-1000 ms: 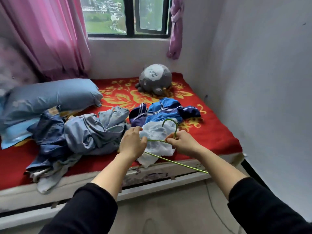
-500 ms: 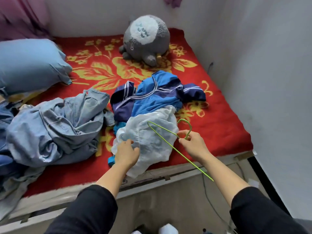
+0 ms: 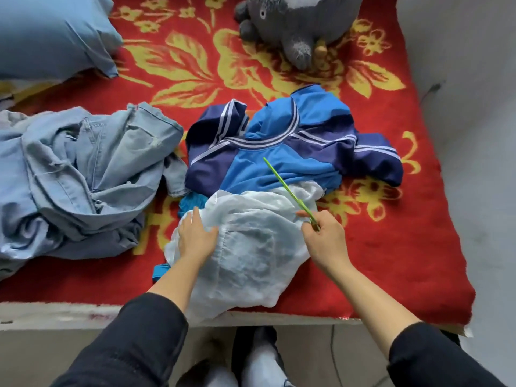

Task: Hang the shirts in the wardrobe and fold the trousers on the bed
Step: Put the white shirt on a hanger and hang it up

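Note:
A crumpled white shirt [image 3: 251, 247] lies at the near edge of the bed [image 3: 391, 247], hanging slightly over it. My left hand [image 3: 196, 236] rests flat on the shirt's left side, fingers spread. My right hand [image 3: 325, 237] is closed on a thin green wire hanger [image 3: 287, 188] that sticks up and away over the shirt; its hook end is hidden in my fist. Behind the white shirt lies a blue and navy jacket [image 3: 293, 152] with white stripes. A heap of light blue denim clothes [image 3: 83, 174] sits to the left.
A grey plush toy [image 3: 296, 26] sits at the far side of the red flowered blanket. A blue pillow [image 3: 53, 34] lies far left. A grey wall [image 3: 480, 135] runs along the right. My feet in white shoes [image 3: 259, 364] stand on the floor by the bed.
My head has tilted down and closer to the bed. My left hand let go of the hanger and moved onto the white shirt. The right hand turned the hanger so it points away.

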The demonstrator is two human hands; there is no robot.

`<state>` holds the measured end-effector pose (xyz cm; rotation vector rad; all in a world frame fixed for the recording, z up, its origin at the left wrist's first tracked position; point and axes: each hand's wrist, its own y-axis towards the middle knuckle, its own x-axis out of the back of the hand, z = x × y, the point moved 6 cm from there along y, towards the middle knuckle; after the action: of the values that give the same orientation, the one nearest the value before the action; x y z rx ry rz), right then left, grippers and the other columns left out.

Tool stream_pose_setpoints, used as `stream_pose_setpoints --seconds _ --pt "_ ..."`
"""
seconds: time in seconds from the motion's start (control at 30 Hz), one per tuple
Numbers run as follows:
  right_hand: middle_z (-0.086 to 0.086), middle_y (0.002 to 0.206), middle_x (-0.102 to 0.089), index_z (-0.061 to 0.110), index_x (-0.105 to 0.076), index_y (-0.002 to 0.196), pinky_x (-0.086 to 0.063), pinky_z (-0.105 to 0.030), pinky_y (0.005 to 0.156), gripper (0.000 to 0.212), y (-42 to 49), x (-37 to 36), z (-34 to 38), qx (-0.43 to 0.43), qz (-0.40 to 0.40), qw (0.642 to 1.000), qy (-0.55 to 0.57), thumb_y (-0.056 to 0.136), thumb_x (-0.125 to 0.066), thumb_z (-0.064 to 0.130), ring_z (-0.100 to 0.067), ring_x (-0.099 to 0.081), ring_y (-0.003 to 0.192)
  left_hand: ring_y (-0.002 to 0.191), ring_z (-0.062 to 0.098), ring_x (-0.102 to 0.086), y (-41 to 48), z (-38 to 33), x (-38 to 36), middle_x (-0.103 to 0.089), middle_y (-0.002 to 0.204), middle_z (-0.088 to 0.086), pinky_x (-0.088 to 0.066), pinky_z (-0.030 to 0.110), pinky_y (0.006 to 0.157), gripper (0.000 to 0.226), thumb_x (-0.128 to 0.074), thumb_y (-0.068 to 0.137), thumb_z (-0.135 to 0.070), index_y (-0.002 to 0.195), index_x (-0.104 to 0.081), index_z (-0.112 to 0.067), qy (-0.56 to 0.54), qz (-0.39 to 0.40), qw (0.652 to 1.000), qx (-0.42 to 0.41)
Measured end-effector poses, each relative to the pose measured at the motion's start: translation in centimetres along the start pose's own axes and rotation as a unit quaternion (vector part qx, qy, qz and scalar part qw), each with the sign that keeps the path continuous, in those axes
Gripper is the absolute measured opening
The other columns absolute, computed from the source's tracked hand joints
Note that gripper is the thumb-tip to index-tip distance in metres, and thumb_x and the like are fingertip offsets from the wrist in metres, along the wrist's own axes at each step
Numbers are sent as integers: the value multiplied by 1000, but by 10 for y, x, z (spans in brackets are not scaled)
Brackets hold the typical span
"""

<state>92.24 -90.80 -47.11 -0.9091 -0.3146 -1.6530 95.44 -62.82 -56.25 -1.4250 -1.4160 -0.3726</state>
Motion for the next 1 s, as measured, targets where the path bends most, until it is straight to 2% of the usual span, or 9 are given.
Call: stream_pose_setpoints --seconds 0.1,0.33,0.5,0.57,0.63,0.7,0.77,0.87,1.0 --pt "9 75 -48 22 -73 105 -36 -26 70 32 26 -11 -5 4 16 1000 -11 81 -56 7 -13 -50 72 108 35 -53 2 -27 -5 -66 103 17 -41 41 90 28 -52 90 -25 89 -70 -3 -1 9 996 -87" --pt "-5 103 -59 20 -65 120 -42 -32 89 31 38 -65 -5 -4 157 987 -18 89 -61 22 -20 -57 93 91 0 -62 -65 -35 -39 -70 92 -15 -48 27 90 13 -60 83 -24 86 -72 -25 -100 315 933 -143" --pt "-11 107 -61 25 -57 130 -41 -30 91 41 27 -101 -23 -45 251 965 -60 91 -60 37 -23 -58 101 107 22 -56 -5 -15 5 -64 112 2 -36 21 90 25 -63 86 -18 110 -64 -14 -111 -52 992 -43" --pt "-9 108 -60 24 -59 128 -40 -29 90 38 25 -103 -27 -46 245 967 -52 92 -59 36 -21 -57 102 131 27 -36 20 -10 -4 -48 140 6 -26 32 106 46 -63 86 -28 130 -54 -16 -21 -5 999 -36" --pt "-9 101 -62 21 -66 119 -39 -28 83 29 25 -95 -23 -33 203 978 -24 93 -59 30 -19 -57 95 141 23 -22 30 -6 -18 -48 140 1 -19 42 113 33 -57 89 -38 118 -61 -24 56 98 993 -20" --pt "-5 81 -59 24 -72 94 -34 -28 70 13 27 -82 -13 -20 129 991 13 92 -60 24 -17 -54 77 124 22 -44 23 -17 -19 -64 103 -3 -17 47 114 17 -54 90 -35 89 -60 -19 46 108 991 -70" --pt "6 62 -47 34 -59 63 -29 -29 64 32 27 -71 0 -13 79 996 36 92 -61 22 -11 -44 61 82 24 -55 1 -34 -5 -56 68 -7 -26 47 109 19 -53 92 -30 79 -50 -16 -33 69 986 -151" --pt "-9 55 -54 14 -60 55 -36 -35 61 42 27 -77 25 -40 122 988 83 91 -61 36 -22 -49 58 77 18 -60 -40 -44 13 -67 77 -1 -47 35 80 21 -56 89 -36 89 -63 -16 -113 70 966 -222" --pt "-10 52 -38 11 -46 50 -34 -26 52 55 14 -99 45 -94 233 968 21 81 -68 50 -16 -38 54 91 5 -67 -82 -56 20 -73 99 -7 -51 23 85 18 -66 88 -17 104 -74 -19 -177 159 937 -257"
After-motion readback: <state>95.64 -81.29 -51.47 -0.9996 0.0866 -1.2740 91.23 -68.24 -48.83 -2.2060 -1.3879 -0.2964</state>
